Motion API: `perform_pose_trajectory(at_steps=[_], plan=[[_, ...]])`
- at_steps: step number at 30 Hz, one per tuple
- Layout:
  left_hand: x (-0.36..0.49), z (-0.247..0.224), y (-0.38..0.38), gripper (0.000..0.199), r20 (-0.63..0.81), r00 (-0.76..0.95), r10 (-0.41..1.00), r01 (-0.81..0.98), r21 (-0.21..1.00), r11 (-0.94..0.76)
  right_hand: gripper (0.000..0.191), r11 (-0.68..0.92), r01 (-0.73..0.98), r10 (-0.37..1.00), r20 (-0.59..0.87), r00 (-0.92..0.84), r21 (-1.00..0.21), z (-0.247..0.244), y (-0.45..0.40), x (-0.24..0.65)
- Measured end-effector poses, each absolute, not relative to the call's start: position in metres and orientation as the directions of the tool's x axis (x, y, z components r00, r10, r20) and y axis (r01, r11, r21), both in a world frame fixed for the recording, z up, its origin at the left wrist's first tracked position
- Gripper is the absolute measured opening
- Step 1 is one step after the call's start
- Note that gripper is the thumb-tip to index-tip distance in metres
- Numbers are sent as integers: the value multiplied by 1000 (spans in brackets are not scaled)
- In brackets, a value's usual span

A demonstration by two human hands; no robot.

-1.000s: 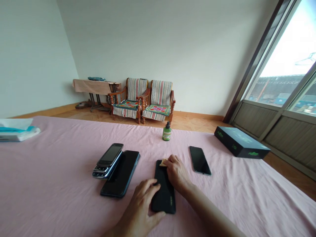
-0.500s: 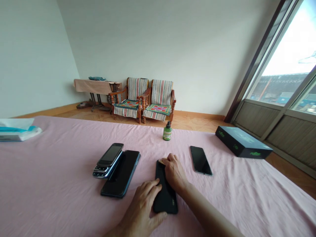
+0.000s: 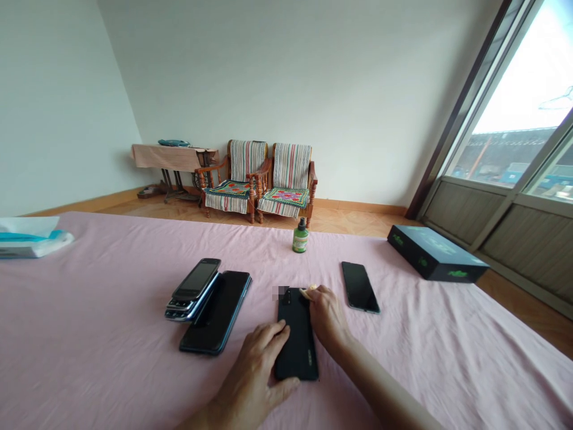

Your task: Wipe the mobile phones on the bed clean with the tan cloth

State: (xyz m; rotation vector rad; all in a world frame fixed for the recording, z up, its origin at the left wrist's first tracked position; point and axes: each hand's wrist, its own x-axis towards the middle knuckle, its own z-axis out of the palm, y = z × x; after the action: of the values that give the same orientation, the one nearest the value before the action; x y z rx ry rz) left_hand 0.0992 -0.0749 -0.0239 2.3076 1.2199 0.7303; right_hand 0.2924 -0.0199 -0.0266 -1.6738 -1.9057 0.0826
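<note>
A black smartphone (image 3: 296,343) lies face down, its camera bump near the far left corner. My left hand (image 3: 257,367) steadies it, fingers on its left edge and thumb at the near end. Closed around a small cream-coloured cloth (image 3: 306,293), my right hand (image 3: 328,313) is at the phone's far right corner; most of the cloth is hidden in the fingers. Left of my hands, several older phones (image 3: 197,279) are stacked, partly resting on a larger dark smartphone (image 3: 219,313). Another smartphone (image 3: 360,286) lies screen up to the right.
A green spray bottle (image 3: 300,237) stands beyond the phone. Toward the right edge of the pink cloth cover (image 3: 111,310) sits a black box (image 3: 436,254). A tissue pack (image 3: 33,237) is at the far left. Two wooden chairs (image 3: 286,190) stand by the wall.
My right hand has moved right with the cloth, from the phone's far left part to its far right corner, uncovering the camera bump. My left hand keeps its place on the phone.
</note>
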Motion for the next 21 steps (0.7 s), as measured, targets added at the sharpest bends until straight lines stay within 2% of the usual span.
perform_pose_trajectory(at_steps=[6, 12, 17, 21], plan=[[101, -20, -76, 64, 253, 467, 848, 611, 601, -515, 34, 217, 859, 931, 362, -39, -464, -20, -54, 285], [102, -21, -77, 63, 278, 457, 845, 594, 612, -523, 36, 261, 856, 933, 344, -105, -447, -25, -102, 278], [100, -23, -77, 62, 315, 443, 839, 553, 641, -533, 39, 381, 811, 906, 352, -233, -444, -25, -124, 281], [99, -26, -77, 63, 312, 454, 835, 540, 648, -536, 35, 324, 798, 915, 382, -128, -508, -6, -101, 281]])
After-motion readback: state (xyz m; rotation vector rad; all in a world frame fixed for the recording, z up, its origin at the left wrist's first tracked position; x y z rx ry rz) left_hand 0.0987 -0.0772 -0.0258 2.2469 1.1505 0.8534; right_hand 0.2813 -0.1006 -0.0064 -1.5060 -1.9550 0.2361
